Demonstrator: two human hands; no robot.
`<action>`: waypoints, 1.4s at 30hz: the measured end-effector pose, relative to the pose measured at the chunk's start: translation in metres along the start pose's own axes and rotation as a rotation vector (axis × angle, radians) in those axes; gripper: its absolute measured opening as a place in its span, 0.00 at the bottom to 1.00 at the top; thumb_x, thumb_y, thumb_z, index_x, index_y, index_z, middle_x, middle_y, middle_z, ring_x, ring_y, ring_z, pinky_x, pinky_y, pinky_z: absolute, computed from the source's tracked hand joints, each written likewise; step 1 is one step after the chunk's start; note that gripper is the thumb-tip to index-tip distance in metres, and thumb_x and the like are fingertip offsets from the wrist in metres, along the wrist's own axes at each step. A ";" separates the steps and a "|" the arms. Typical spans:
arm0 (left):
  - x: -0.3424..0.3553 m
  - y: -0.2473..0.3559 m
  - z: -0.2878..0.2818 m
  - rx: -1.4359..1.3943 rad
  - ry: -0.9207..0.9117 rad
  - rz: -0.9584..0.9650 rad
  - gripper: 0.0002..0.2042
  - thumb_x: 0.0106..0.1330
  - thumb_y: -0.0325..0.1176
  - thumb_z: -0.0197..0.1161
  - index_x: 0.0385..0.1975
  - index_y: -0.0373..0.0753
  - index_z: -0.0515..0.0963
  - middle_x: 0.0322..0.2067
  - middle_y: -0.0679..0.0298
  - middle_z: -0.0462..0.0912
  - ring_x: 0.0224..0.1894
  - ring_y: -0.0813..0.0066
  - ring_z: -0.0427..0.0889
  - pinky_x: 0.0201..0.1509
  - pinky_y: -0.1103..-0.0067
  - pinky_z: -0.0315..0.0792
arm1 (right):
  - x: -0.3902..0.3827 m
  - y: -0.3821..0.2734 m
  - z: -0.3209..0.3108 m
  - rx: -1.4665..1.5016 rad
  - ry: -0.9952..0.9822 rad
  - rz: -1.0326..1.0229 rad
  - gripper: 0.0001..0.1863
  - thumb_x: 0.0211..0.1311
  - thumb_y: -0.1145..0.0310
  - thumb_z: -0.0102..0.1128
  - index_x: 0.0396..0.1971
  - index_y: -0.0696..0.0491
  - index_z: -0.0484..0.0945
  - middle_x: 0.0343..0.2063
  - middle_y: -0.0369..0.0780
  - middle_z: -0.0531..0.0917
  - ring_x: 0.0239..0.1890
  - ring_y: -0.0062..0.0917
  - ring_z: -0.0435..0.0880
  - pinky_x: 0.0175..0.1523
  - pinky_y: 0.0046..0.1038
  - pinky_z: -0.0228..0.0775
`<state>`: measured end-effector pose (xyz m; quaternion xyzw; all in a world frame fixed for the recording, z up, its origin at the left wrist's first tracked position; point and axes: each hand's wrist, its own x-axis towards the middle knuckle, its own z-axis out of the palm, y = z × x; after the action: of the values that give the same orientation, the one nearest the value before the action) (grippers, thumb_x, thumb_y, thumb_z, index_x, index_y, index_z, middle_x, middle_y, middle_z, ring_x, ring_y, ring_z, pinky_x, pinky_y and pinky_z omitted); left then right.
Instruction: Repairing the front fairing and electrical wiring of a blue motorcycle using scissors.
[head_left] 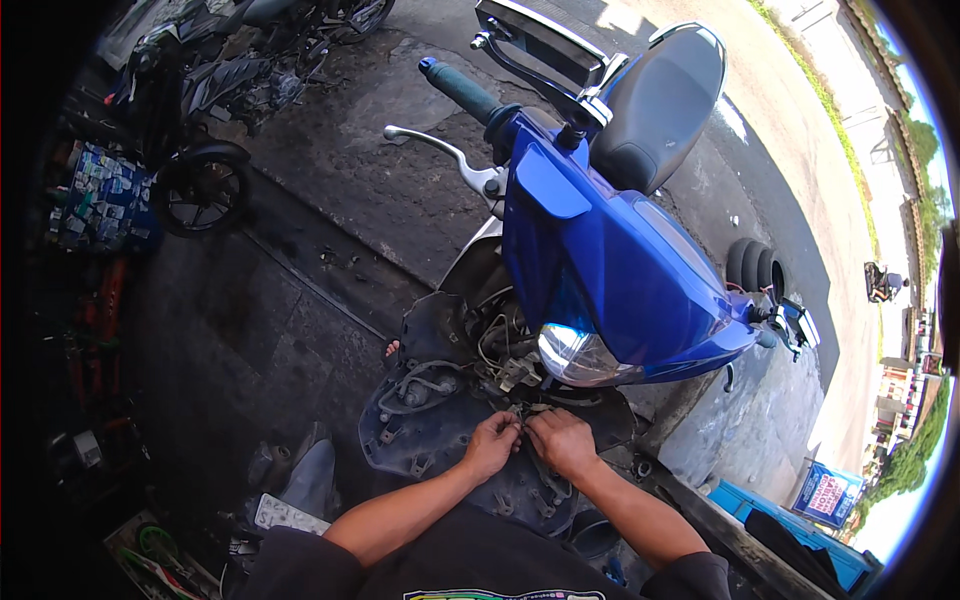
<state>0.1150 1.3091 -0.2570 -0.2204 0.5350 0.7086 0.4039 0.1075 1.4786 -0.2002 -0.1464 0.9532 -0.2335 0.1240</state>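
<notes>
A blue motor scooter stands before me, its front cover and headlight above my hands. Below the headlight the front is opened up, and loose wires with connectors show there. My left hand and my right hand meet just under these wires, both closed in a pinch with fingertips almost touching. What lies between the fingers is too small to make out. Behind and beneath them spreads a dark inner panel with a hose and clips on it.
The brake lever and handlebar grip jut out to the left. A black motorcycle is parked far left. Stacked tyres stand beyond the scooter at right. A grey part lies on the floor at lower left.
</notes>
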 end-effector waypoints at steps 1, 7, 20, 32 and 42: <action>0.000 0.000 0.000 -0.005 0.002 0.002 0.04 0.72 0.29 0.55 0.38 0.36 0.75 0.29 0.69 0.78 0.31 0.83 0.77 0.36 0.83 0.74 | 0.001 -0.002 -0.001 0.001 0.001 0.002 0.05 0.55 0.68 0.61 0.31 0.51 0.78 0.29 0.40 0.80 0.34 0.36 0.84 0.42 0.37 0.77; 0.000 0.001 -0.001 -0.051 -0.028 0.009 0.05 0.72 0.30 0.56 0.39 0.36 0.76 0.29 0.69 0.79 0.30 0.83 0.77 0.34 0.84 0.73 | 0.008 -0.010 0.006 0.163 -0.057 0.291 0.09 0.58 0.64 0.59 0.32 0.53 0.81 0.28 0.42 0.84 0.34 0.35 0.85 0.41 0.37 0.76; 0.002 -0.001 -0.003 -0.147 0.023 -0.046 0.08 0.75 0.33 0.54 0.38 0.35 0.76 0.30 0.65 0.79 0.29 0.79 0.80 0.35 0.80 0.78 | 0.005 -0.008 -0.017 0.074 -0.167 0.146 0.13 0.56 0.67 0.62 0.41 0.51 0.76 0.37 0.40 0.82 0.40 0.38 0.85 0.44 0.40 0.78; -0.001 0.004 0.001 -0.074 0.027 -0.049 0.09 0.74 0.32 0.54 0.37 0.34 0.77 0.29 0.65 0.80 0.29 0.79 0.81 0.35 0.80 0.79 | -0.001 -0.011 0.001 0.072 -0.045 0.142 0.07 0.58 0.67 0.62 0.35 0.52 0.80 0.30 0.41 0.83 0.35 0.38 0.84 0.45 0.36 0.77; -0.005 0.003 0.002 0.297 0.038 0.130 0.07 0.71 0.30 0.56 0.39 0.32 0.78 0.29 0.64 0.82 0.29 0.81 0.81 0.35 0.82 0.77 | 0.022 0.006 -0.005 1.252 -0.530 1.240 0.12 0.61 0.68 0.58 0.36 0.62 0.81 0.25 0.42 0.85 0.34 0.34 0.87 0.32 0.31 0.77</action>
<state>0.1155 1.3091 -0.2508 -0.1366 0.6545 0.6421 0.3751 0.0841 1.4786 -0.2023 0.4359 0.5012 -0.5573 0.4981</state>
